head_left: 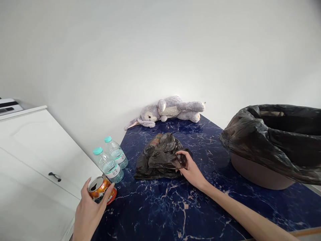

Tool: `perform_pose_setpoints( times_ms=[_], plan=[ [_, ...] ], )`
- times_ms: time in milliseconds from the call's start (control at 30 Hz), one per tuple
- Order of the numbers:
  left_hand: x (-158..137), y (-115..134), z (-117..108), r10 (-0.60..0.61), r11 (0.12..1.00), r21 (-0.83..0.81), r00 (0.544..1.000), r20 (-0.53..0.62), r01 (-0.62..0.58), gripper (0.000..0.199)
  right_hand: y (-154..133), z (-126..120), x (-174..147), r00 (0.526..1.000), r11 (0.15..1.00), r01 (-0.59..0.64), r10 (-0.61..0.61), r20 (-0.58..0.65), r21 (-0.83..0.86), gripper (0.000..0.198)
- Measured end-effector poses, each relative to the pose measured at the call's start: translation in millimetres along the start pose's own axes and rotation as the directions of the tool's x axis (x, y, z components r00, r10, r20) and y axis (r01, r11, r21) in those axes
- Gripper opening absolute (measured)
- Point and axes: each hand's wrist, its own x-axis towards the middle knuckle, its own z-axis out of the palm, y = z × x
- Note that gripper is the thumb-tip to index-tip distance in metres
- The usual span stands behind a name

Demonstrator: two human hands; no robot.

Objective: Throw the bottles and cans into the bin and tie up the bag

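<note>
Clock centre: the black bag, with twelve o'clock toward the wall.
White cabinet (pixel 37 170): at nine o'clock, beyond the table's left side, its dark handle (pixel 55 176) facing the viewer.
Left hand (pixel 88 210): at eight o'clock, wrist low by the bottom edge, back of the hand toward the viewer, fingers reaching up toward one o'clock; thumb on the can's right side, forefinger on its left, gripping it.
Orange can (pixel 110 196): in the left hand, upright or nearly so, drinking hole uppermost; whether its base rests on the table is hard to judge behind the hand.
Clear bottles (pixel 108 165): two, at nine o'clock, upright side by side near the table's left edge, with turquoise caps and white labels.
Black bag (pixel 157 159): crumpled, on the dark blue marbled table (pixel 152 214).
Plush toy (pixel 172 108): at twelve o'clock, grey, lying on its side near the wall, head toward the left.
Right hand (pixel 193 172): at four o'clock, forearm slanting in from the lower right, fingertips turned toward ten; thumb below and fingers above, pinching the bag's right side.
Bin (pixel 258 172): at three o'clock, on the table, black liner (pixel 247 130) folded over its rim.
</note>
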Motion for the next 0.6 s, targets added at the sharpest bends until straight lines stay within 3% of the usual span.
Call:
perform_pose_setpoints(
  times_ms=[67,133,200,233,267,333,400,467,600],
  plan=[
    [-9,1,1,0.138,0.988,-0.037,0.963,-0.23,-0.15,0.108,-3,0,-1,0.998,0.999,0.027,-0.025,-0.058,0.037,0.044],
    [-22,4,0,0.344,0.918,-0.009,0.81,-0.475,-0.396,0.076,-8,1,-1,0.992,0.996,0.073,-0.067,-0.111,0.058,0.041],
    [-40,14,1,0.543,0.783,0.027,0.661,-0.517,-0.622,0.031,-14,1,-3,0.982,0.989,0.142,-0.135,-0.128,0.046,0.038],
    [-49,22,2,0.633,0.705,-0.002,0.632,-0.447,-0.709,0.018,-16,1,-4,0.978,0.984,0.175,-0.172,-0.115,0.019,0.034],
    [-58,33,5,0.712,0.637,-0.07,0.621,-0.329,-0.768,0.017,-17,1,-5,0.975,0.979,0.204,-0.206,-0.085,-0.023,0.03],
    [-75,59,14,0.793,0.593,-0.248,0.609,0.014,-0.766,0.03,-18,1,-8,0.97,0.96,0.243,-0.243,0.014,-0.137,0.028],
    [-83,88,30,0.823,0.568,-0.365,0.49,0.288,-0.738,0.051,-17,2,-10,0.959,0.924,0.281,-0.26,0.112,-0.258,0.035],
    [-79,116,54,0.835,0.544,-0.422,0.421,0.354,-0.725,0.057,-17,1,-12,0.941,0.873,0.338,-0.303,0.154,-0.352,0.041],
    [-39,150,114,0.813,0.582,-0.405,0.508,0.283,-0.705,0.048,-18,-1,-12,0.907,0.781,0.416,-0.391,0.155,-0.465,0.046]
  ],
)
